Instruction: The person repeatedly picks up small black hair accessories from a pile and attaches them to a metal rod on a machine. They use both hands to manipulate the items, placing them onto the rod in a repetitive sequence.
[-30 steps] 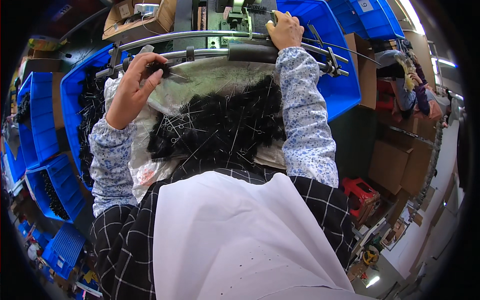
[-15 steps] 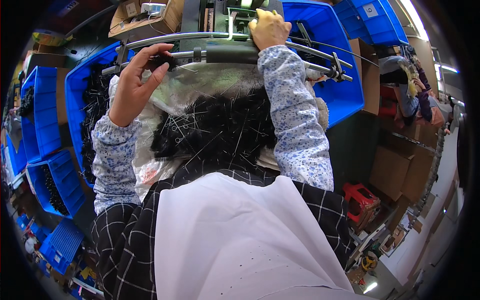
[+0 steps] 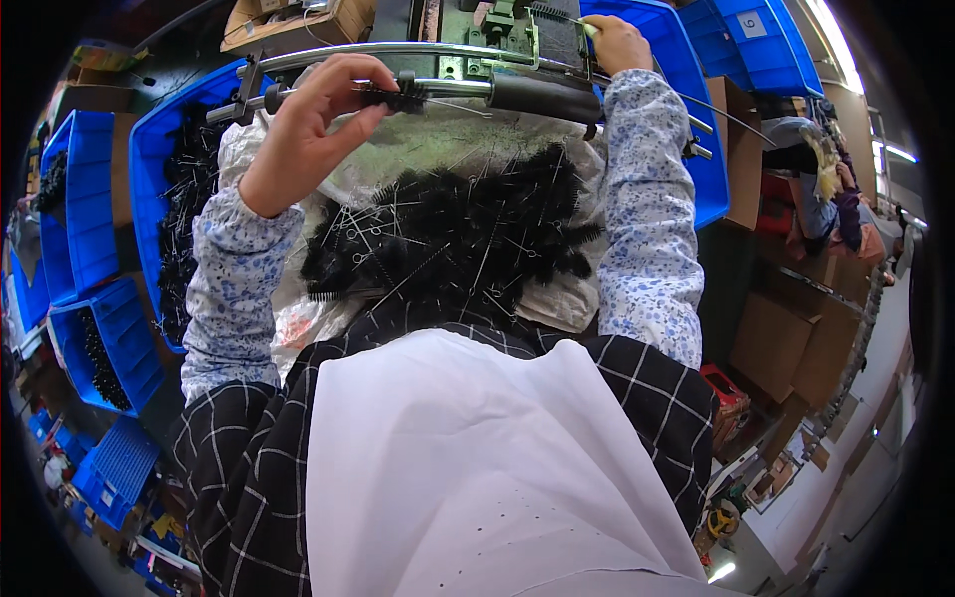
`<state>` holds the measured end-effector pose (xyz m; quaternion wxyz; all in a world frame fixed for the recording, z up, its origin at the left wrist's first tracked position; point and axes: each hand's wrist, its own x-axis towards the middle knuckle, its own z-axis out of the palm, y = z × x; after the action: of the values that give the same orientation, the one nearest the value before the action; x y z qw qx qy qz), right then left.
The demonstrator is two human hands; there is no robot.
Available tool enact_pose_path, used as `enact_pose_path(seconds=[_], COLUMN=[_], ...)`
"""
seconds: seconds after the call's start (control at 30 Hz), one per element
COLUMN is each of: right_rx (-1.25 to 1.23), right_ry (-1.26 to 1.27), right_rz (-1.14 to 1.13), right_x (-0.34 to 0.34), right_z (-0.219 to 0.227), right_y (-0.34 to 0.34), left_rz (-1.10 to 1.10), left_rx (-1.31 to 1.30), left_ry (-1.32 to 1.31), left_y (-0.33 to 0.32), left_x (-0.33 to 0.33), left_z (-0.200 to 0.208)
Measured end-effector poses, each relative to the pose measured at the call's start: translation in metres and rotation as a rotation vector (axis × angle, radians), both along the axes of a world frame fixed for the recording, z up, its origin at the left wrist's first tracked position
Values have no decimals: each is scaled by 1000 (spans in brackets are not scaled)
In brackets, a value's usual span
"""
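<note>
My left hand (image 3: pixel 323 129) is closed over a small black wire brush (image 3: pixel 403 99). Its bare wire end points right, in front of the machine's metal rails. At the machine's right side, my right hand (image 3: pixel 619 48) pinches the end of another thin black-bristled brush (image 3: pixel 555 13), which reaches left over the machine bed (image 3: pixel 492 45); the fingertips are partly hidden. Closer to my body, a heap of black wire brushes (image 3: pixel 438 229) with looped metal ends lies on pale plastic sheeting (image 3: pixel 562 301).
Across the front of the machine run metal rails (image 3: pixel 448 88) with a dark sleeve (image 3: pixel 542 97). Blue bins (image 3: pixel 144 189) of brushes stand on the left, and another blue bin (image 3: pixel 711 184) is on the right. A wooden box (image 3: pixel 343 25) sits behind. Another person (image 3: pixel 821 189) is at far right.
My right hand has moved right, off the machine's top, and now pinches a brush end. My left hand has shifted right and slightly up with its brush. The view has shifted slightly.
</note>
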<state>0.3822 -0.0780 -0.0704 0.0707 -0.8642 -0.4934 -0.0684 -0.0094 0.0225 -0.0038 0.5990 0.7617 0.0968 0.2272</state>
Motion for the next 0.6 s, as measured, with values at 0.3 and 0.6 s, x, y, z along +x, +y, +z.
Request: enact_pose_path(seconds=[0.3,0.6], right_rx=[117,257], right_ry=[476,332], right_rz=[217,178], right_x=[-94,-146], right_z=[75,45], right_y=[-40,-17], left_rz=[28,131], left_rx=[23,62], left_ry=[9,185], left_y=[-19,-14], left_x=[28,8], left_z=[-11,-28])
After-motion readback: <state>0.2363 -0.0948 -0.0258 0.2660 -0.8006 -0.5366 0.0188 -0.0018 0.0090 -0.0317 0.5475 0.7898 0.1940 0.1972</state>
